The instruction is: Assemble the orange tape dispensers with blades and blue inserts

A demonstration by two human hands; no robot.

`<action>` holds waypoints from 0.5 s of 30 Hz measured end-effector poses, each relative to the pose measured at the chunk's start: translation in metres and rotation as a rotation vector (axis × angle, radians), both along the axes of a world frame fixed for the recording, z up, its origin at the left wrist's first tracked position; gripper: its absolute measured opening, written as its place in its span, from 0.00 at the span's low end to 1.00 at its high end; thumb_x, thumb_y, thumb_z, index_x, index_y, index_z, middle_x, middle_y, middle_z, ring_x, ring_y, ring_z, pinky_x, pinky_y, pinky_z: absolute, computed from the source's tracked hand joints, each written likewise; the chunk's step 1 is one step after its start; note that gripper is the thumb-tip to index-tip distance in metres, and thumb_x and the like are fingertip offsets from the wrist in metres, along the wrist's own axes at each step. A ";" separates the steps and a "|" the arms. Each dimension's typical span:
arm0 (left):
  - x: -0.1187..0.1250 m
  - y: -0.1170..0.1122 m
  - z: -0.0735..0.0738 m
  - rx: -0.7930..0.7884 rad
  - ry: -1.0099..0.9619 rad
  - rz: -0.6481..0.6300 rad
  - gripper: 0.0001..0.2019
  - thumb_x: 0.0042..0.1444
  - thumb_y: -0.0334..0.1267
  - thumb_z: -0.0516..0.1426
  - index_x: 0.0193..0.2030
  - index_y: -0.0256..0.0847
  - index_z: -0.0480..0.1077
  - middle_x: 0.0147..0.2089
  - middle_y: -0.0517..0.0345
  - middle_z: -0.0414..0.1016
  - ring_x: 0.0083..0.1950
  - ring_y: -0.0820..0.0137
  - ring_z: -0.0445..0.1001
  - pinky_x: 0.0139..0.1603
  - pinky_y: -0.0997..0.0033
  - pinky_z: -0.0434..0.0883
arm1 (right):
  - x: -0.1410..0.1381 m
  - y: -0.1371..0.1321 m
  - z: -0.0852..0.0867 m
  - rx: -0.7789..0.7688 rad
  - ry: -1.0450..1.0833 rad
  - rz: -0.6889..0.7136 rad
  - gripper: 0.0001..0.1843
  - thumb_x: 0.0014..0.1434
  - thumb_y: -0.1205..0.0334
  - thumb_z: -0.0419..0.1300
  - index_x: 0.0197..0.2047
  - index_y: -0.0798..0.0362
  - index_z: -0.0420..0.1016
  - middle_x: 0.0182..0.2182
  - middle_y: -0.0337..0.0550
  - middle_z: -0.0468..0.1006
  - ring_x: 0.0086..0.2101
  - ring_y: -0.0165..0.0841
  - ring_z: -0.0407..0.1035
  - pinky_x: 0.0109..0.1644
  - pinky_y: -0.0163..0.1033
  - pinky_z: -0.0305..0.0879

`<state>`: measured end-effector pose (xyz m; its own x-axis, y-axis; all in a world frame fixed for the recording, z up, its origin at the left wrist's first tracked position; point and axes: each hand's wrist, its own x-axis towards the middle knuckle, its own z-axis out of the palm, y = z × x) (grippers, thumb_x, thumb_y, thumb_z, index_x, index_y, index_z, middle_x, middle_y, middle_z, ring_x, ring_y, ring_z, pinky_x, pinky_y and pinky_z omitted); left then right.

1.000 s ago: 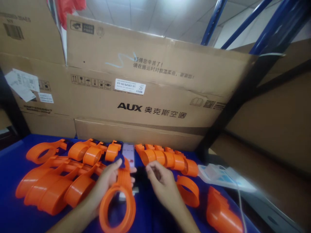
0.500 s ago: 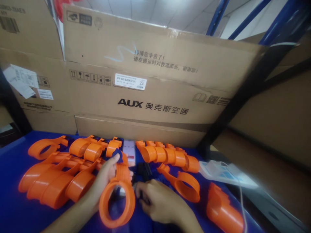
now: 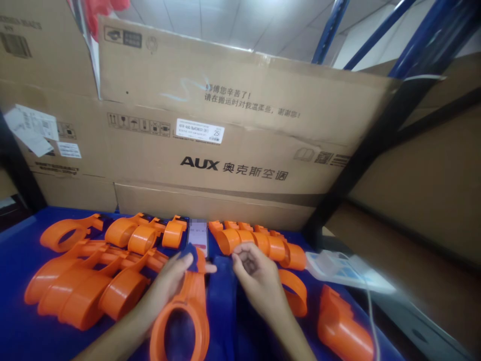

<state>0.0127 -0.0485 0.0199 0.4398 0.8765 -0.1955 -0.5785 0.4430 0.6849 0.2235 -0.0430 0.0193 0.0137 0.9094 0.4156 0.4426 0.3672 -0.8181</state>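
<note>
My left hand (image 3: 167, 286) is closed round the neck of an orange plastic ring part (image 3: 182, 326), whose hoop hangs toward me above the blue table (image 3: 15, 341). A small dark blue piece (image 3: 190, 250) sits at the part's top end by my fingertips. My right hand (image 3: 257, 281) is just right of it, fingers curled and pinched together near the part's tip. What they pinch is too blurred to name. An orange ring (image 3: 296, 298) lies partly under my right wrist.
A pile of orange ring parts (image 3: 82, 288) lies at the left and a row of them (image 3: 263, 245) at the back. A phone (image 3: 198, 234) leans between them. Another orange part (image 3: 341, 331) and a white packet (image 3: 338, 271) lie right. Cardboard boxes (image 3: 233, 130) wall the back.
My right hand dipped toward the small dark pieces on the table, then rose back beside the tip of the held part with its fingers pinched. My left hand kept its grip on the part.
</note>
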 end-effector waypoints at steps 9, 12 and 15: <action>0.001 0.003 -0.012 0.076 -0.140 -0.098 0.24 0.54 0.52 0.63 0.51 0.36 0.77 0.46 0.39 0.84 0.52 0.44 0.80 0.57 0.45 0.71 | -0.021 -0.014 0.010 -0.220 0.404 0.319 0.15 0.65 0.50 0.61 0.51 0.49 0.73 0.27 0.33 0.72 0.24 0.28 0.69 0.29 0.34 0.71; -0.001 0.003 -0.012 0.077 -0.172 -0.049 0.24 0.57 0.50 0.62 0.57 0.39 0.75 0.50 0.42 0.83 0.54 0.46 0.79 0.57 0.47 0.71 | -0.024 -0.015 0.012 -0.200 0.374 0.338 0.16 0.67 0.52 0.59 0.55 0.48 0.75 0.32 0.38 0.78 0.31 0.30 0.72 0.36 0.35 0.73; 0.001 0.001 -0.013 0.110 -0.177 0.033 0.24 0.57 0.47 0.63 0.58 0.39 0.73 0.52 0.42 0.82 0.55 0.48 0.79 0.57 0.51 0.71 | -0.024 -0.013 0.009 -0.195 0.341 0.353 0.19 0.68 0.53 0.59 0.60 0.46 0.74 0.42 0.42 0.82 0.34 0.33 0.74 0.40 0.39 0.74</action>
